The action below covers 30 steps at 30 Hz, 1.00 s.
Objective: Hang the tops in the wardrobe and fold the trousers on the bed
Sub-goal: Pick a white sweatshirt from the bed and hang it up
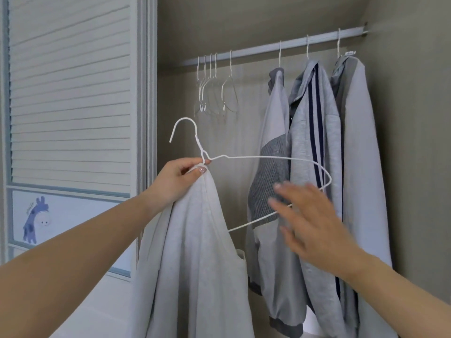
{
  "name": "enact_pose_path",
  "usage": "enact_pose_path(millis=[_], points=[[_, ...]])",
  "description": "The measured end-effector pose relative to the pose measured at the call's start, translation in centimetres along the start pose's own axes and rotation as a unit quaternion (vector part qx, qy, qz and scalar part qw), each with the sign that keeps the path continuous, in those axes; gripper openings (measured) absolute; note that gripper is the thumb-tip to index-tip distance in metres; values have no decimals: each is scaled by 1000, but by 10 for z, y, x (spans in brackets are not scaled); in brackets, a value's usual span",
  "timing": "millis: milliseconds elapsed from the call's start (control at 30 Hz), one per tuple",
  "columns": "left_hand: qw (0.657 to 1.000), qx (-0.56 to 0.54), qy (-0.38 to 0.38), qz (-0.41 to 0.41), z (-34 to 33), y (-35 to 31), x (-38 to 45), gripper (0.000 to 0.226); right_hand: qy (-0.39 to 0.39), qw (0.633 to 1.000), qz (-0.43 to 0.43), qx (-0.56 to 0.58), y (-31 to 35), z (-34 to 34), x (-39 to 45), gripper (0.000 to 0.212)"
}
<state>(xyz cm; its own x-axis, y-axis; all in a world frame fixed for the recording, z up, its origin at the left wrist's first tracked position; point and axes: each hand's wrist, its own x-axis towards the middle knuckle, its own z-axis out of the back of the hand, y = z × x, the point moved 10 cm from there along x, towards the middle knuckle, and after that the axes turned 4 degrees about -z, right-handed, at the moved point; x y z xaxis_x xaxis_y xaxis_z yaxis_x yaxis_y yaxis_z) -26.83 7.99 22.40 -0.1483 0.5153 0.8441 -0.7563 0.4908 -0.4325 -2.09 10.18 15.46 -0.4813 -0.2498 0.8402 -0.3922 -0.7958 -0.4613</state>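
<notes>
Already hung on the rail (pixel 268 48): three tops (pixel 314 142). Below it, left hand (pixel 178 176) pinching hanger (pixel 244 157) and pale top (pixel 195 240); right hand (pixel 310 220) open, empty. Trousers unseen.

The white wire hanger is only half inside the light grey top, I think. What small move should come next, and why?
Probably the right hand, open and blurred, should take the white wire hanger by its bare right arm and draw the light grey top over it. The left hand pinches hanger neck and fabric together; that arm is still uncovered.
</notes>
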Motion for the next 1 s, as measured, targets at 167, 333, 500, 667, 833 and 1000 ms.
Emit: enact_pose_path(millis=[167,333,500,667,833,1000], points=[[999,-27,11,-33,-5,-12,9,29,115,974,-40,190,49,-56,-22,29],[996,-75,26,-36,-11,-22,7,24,180,819,-332,431,39,-117,-50,44],[999,-37,-23,-16,15,-14,4,22,393,770,-297,405,62,-151,-81,32],[996,88,-13,-15,43,14,-17,25,467,868,-114,123,28,-139,-86,46],[971,231,48,-33,52,39,-45,23,448,892,-18,-54,-24,-109,-66,44],[936,310,109,-130,31,14,-56,39,454,882,14,-126,-42,-95,-42,40]])
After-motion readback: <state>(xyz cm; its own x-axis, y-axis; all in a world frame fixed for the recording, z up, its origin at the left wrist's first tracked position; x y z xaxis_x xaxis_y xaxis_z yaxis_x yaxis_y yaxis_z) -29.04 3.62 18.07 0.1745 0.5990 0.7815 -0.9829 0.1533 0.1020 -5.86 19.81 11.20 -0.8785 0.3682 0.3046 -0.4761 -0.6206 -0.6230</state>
